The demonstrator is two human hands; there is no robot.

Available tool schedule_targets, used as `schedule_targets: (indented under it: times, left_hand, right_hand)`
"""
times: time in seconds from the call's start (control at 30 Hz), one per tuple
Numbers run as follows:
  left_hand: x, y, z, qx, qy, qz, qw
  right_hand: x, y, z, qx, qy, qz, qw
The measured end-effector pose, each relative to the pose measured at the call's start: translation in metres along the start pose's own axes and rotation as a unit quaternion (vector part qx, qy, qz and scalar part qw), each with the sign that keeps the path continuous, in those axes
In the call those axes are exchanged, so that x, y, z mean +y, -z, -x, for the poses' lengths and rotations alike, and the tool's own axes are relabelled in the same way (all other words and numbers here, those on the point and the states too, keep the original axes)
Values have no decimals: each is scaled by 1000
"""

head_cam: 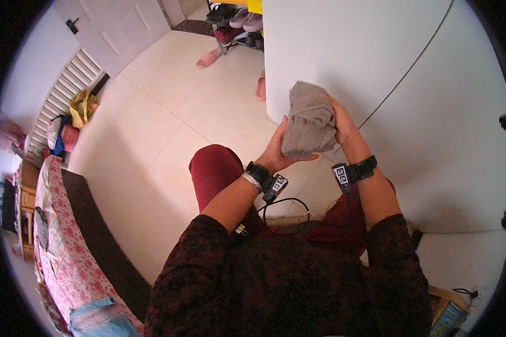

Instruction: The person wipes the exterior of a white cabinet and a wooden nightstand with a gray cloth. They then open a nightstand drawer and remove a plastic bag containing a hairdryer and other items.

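Note:
A folded bundle of grey-brown cloth (310, 120) is held up in front of me, above the floor. My left hand (280, 147) supports its lower left side, with the thumb up along the edge and the fingers under the bottom. Around its right side curls my right hand (342, 120), whose fingertips are partly hidden. Each wrist wears a black strap with a small device; a black cable (284, 200) loops between them over my lap.
A white panel (345, 50) rises close behind the cloth and to the right. Pink slippers (208, 58) lie near a shoe rack (236, 40). At left stand a bed with a floral cover (67, 236) and bags (83, 107) by a radiator (63, 84).

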State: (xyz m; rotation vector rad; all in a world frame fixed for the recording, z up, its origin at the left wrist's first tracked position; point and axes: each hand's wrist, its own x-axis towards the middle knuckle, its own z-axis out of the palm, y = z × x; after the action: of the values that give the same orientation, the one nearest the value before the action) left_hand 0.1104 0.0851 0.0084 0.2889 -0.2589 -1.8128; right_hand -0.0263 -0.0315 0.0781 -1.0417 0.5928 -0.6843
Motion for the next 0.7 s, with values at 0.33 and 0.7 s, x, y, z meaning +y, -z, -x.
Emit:
schedule_targets:
  times: [0.33, 0.7]
  left_hand:
    - [-3, 56, -13, -17, -74, 74, 994]
    - [-10, 218, -43, 102, -239, -146, 955]
  right_hand:
    - [23, 31, -12, 29, 74, 600, 796]
    - [62, 55, 42, 35, 22, 602, 798]
